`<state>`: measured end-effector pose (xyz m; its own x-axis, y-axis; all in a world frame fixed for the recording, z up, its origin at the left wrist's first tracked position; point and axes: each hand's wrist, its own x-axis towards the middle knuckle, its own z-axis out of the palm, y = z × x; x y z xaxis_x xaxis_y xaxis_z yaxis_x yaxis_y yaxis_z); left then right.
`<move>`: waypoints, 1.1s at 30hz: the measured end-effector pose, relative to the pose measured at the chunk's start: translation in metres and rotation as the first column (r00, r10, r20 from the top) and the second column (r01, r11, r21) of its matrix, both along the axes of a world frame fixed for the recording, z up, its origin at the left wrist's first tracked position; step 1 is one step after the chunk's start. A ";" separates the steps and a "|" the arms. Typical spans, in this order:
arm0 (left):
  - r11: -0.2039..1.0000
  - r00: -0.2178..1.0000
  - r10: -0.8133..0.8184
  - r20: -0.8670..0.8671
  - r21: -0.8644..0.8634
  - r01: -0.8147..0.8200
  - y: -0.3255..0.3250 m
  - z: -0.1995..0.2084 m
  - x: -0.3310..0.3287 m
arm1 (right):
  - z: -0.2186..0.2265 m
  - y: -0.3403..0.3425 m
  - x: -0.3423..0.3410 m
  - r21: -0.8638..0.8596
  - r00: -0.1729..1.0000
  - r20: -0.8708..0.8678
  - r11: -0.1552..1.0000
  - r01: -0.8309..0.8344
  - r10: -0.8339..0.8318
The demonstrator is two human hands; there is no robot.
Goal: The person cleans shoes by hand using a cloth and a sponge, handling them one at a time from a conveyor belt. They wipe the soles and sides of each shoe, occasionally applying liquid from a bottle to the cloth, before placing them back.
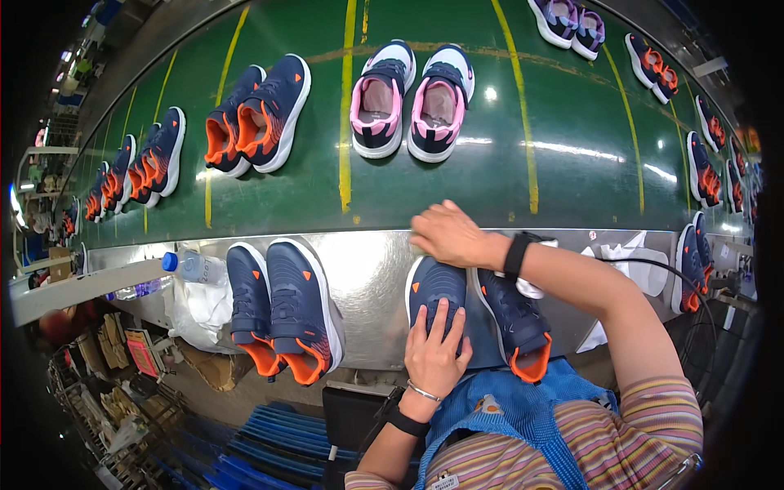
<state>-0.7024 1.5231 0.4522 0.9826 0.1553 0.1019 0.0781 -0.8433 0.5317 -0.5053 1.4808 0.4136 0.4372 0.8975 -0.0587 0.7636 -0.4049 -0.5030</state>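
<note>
A navy sneaker (pixel 443 286) with a white sole and a small orange mark lies toe away from me on the metal ledge (pixel 367 278). My left hand (pixel 435 357) rests on it, fingers stretched and slightly spread over the strap area, palm hiding its opening. Just beyond the toe is my right hand (pixel 451 234), its loosely bent fingers pointing left along the ledge's far edge; nothing shows in them. Under my right forearm lies a matching sneaker (pixel 516 314) with orange lining, tilted outward. Some white material (pixel 531 287) shows by that wrist.
A green belt (pixel 490 188) with yellow lines carries several pairs, including pink-lined sneakers (pixel 437 114). Another navy pair (pixel 290 302) sits left on the ledge, near a blue-capped bottle (pixel 192 266) and a plastic bag (pixel 200 314). A black cable (pixel 661 265) curves at right.
</note>
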 end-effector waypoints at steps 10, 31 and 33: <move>0.995 0.995 0.099 0.003 -0.012 -0.099 0.000 -0.004 -0.005 | 0.006 0.003 0.014 0.034 0.996 -0.068 0.998 -0.061 0.063; 0.996 1.000 0.011 -0.027 -0.091 -0.013 0.021 -0.009 -0.024 | 0.043 -0.191 -0.037 -0.215 0.763 -0.220 0.793 0.570 -0.608; 0.828 0.998 0.052 -0.034 -0.558 -0.063 0.037 -0.012 -0.035 | 0.021 -0.225 -0.062 -0.206 0.852 0.129 0.827 0.523 -0.507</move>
